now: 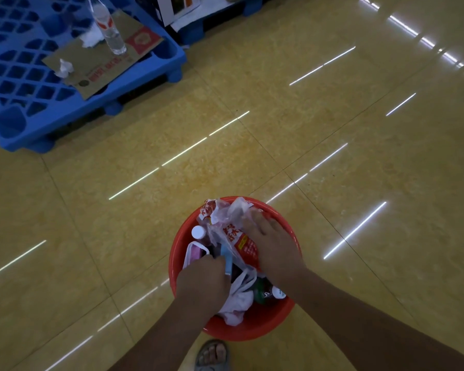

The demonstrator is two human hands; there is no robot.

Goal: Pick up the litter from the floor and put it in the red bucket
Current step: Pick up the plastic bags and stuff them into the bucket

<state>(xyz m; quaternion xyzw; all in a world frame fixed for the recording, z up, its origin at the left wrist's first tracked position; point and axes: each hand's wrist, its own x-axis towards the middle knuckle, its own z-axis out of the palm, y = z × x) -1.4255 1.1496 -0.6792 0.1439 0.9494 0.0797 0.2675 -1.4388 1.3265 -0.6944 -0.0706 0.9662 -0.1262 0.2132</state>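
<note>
Bucket: I find the red bucket (pixel 265 324) on the tiled floor (pixel 279 116), just ahead of a sandalled foot (pixel 212 354). Litter is heaped above its rim.
Left grip: the left hand (pixel 201 281) is curled tight in the heap and seems to pinch a pale blue strip (pixel 227 259).
Right grip: the right hand (pixel 273 243) holds nothing. It lies flat, fingers spread, pressing on a printed plastic bag (pixel 241 243).
Risk, spring-back: I judge the bag may puff up once the palm lifts and slide over the far rim.
Risk, tipping: the press falls on the far side, so the bucket could rock or skid on the glossy tiles.
Risk, snagging: pulling the strip could drag the white-capped bottle (pixel 198 232) out.
Writing, bag: large red characters on white, which I cannot read.
Writing, cardboard: the cardboard sheet (pixel 97 62) on the blue pallet (pixel 19 121) carries red characters and a red panel, too small to read.
Writing, bottle: the clear bottle (pixel 110 30) standing there has a red-and-white label, and no brand can be made out.
</note>
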